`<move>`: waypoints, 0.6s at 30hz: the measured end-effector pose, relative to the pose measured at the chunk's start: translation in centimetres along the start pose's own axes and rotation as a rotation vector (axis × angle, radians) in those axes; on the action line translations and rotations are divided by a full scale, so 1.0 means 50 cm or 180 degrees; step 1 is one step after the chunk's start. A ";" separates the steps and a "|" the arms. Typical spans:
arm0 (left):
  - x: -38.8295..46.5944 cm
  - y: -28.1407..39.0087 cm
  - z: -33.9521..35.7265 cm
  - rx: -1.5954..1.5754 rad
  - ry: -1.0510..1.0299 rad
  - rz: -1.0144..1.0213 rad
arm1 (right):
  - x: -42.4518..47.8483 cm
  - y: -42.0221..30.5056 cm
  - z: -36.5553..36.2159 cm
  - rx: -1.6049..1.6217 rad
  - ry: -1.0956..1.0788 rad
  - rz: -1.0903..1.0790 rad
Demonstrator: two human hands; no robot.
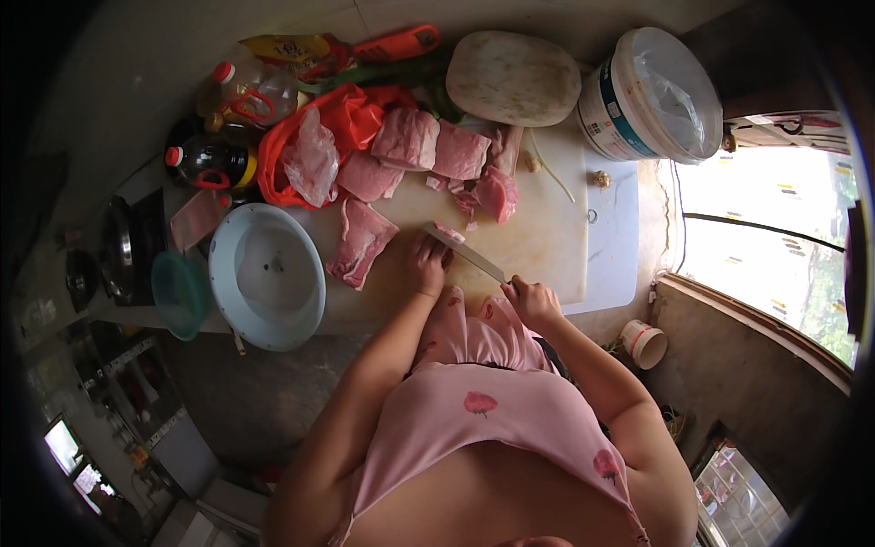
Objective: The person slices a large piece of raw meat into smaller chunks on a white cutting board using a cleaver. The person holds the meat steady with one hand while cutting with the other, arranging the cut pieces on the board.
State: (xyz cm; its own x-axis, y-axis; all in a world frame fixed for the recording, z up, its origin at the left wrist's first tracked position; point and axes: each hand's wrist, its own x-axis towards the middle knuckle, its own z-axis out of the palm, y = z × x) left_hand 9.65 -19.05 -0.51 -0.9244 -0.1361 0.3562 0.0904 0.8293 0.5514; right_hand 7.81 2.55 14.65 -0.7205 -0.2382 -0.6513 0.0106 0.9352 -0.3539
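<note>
My right hand [536, 302] grips the handle of a kitchen knife [482, 262], whose blade slants away to the left over the cutting board [547, 246]. My left hand [429, 265] is beside the blade near its tip, fingers bent downward; whatever lies under them is hidden. Against the far side of the blade is a small slice of raw meat [449, 232]. Left of my left hand rests a slab of raw meat with a pale rind [362, 241]. Farther back on the board are thick meat blocks [406, 139] and a dark pink lean piece [497, 195].
A light-blue basin [318, 273] stands at left, with a green bowl [179, 297] beside it. Behind are a red plastic bag [273, 154], dark sauce bottles [212, 161], an oval board-like slab [514, 78] and a white bucket [608, 109]. A garlic bulb [601, 179] lies at right.
</note>
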 end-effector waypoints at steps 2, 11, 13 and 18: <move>0.000 0.002 -0.002 -0.0001 -0.0045 -0.0003 | -0.001 0.001 0.001 0.0018 -0.0035 0.0008; -0.007 -0.018 0.016 0.0391 0.0145 0.0397 | 0.116 -0.099 0.023 0.0198 0.0159 -0.0539; -0.009 -0.015 0.013 0.0448 0.0084 0.0312 | 0.139 -0.111 0.032 0.0147 0.0212 -0.0576; 0.000 -0.009 0.009 0.0364 0.0050 0.0156 | 0.115 -0.088 0.026 0.0269 0.0189 -0.0467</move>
State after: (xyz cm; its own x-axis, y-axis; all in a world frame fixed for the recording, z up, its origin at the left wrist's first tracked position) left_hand 9.44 -19.17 -1.08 -0.9139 -0.1016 0.3930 0.0917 0.8914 0.4438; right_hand 4.52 -3.27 11.58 -0.7583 -0.3524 -0.5485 -0.0412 0.8655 -0.4992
